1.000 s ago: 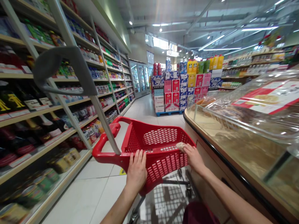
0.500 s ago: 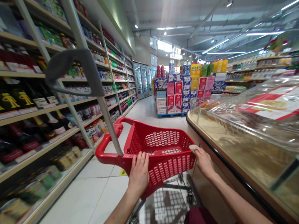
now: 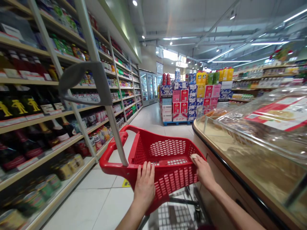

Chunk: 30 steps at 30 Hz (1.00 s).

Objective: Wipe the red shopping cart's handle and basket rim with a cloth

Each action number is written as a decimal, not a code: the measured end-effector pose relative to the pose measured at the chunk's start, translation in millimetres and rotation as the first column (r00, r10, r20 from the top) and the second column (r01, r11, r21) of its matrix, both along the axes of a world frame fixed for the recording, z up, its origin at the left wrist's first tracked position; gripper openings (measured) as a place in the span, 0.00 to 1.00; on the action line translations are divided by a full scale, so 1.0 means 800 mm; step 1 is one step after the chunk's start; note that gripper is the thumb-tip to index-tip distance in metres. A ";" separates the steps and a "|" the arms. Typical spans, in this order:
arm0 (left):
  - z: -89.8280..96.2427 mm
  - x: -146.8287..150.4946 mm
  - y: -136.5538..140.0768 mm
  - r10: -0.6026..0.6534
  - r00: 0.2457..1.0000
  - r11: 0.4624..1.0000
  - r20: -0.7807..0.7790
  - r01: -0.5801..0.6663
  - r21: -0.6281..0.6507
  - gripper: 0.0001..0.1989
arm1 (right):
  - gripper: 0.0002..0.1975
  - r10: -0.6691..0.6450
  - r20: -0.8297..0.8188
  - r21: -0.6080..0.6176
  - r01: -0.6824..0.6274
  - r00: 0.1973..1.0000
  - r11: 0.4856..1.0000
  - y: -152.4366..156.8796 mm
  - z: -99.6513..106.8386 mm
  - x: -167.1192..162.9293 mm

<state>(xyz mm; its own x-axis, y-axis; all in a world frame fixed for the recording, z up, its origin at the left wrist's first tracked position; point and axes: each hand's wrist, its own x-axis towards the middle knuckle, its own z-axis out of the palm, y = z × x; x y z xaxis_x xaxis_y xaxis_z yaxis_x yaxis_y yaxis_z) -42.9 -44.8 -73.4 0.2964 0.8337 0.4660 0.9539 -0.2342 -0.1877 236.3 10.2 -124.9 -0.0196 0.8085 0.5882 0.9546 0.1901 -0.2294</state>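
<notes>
A red shopping cart (image 3: 168,147) stands sideways in front of me, its plastic basket holding nothing that I can see. My left hand (image 3: 145,183) lies against the near side, the fingers hooked over the rim with their tips on the inner edge. At the far right of that rim, my right hand (image 3: 203,171) presses a small white cloth (image 3: 194,157) under its fingers; most of the cloth is hidden. A grey handle (image 3: 105,83) on a metal pole rises from the cart's left end.
Shelves of bottles and cans (image 3: 62,111) line the left side. Close on my right stands a glass-sided display counter (image 3: 240,143) with clear plastic food boxes (image 3: 278,111). Ahead, stacked drink cartons (image 3: 179,102) sit on a blue pallet (image 3: 177,123). Glass-door fridges (image 3: 148,86) stand farther back.
My right hand has moved with the cloth from the basket's right corner leftward along the near rim. The left hand stays on the rim. My view has shifted slightly.
</notes>
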 end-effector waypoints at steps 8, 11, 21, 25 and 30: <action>0.002 -0.007 0.000 -0.017 1.000 0.999 -0.024 0.017 -0.041 0.29 | 0.26 0.242 0.045 0.032 -0.243 0.969 0.969 -0.007 -0.007 -0.047; -0.001 -0.007 -0.001 -0.016 1.000 0.998 -0.024 0.015 -0.055 0.30 | 0.26 0.027 -0.030 -0.007 -0.027 0.999 1.000 0.001 -0.006 -0.023; 0.012 -0.008 -0.008 -0.036 0.999 0.984 0.010 0.037 -0.173 0.31 | 0.28 0.288 -0.001 0.034 -0.288 0.958 0.957 -0.013 0.001 -0.085; 0.017 -0.002 -0.015 -0.055 0.997 0.978 0.050 0.064 -0.201 0.32 | 0.30 0.132 -0.075 0.001 -0.132 0.988 0.991 -0.004 0.004 -0.095; 0.027 -0.029 -0.022 -0.162 0.984 0.980 0.079 0.170 -0.107 0.29 | 0.36 0.439 -0.050 0.106 -0.433 0.897 0.895 -0.018 0.004 -0.163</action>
<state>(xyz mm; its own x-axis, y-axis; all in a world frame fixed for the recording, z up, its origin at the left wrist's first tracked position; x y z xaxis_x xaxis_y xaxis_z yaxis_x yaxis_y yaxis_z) -65.9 -62.2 -51.4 0.4051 0.8242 0.3957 0.9098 -0.4063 -0.0850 105.6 -4.6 -121.4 -0.3136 0.6719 0.6710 0.7529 0.6065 -0.2555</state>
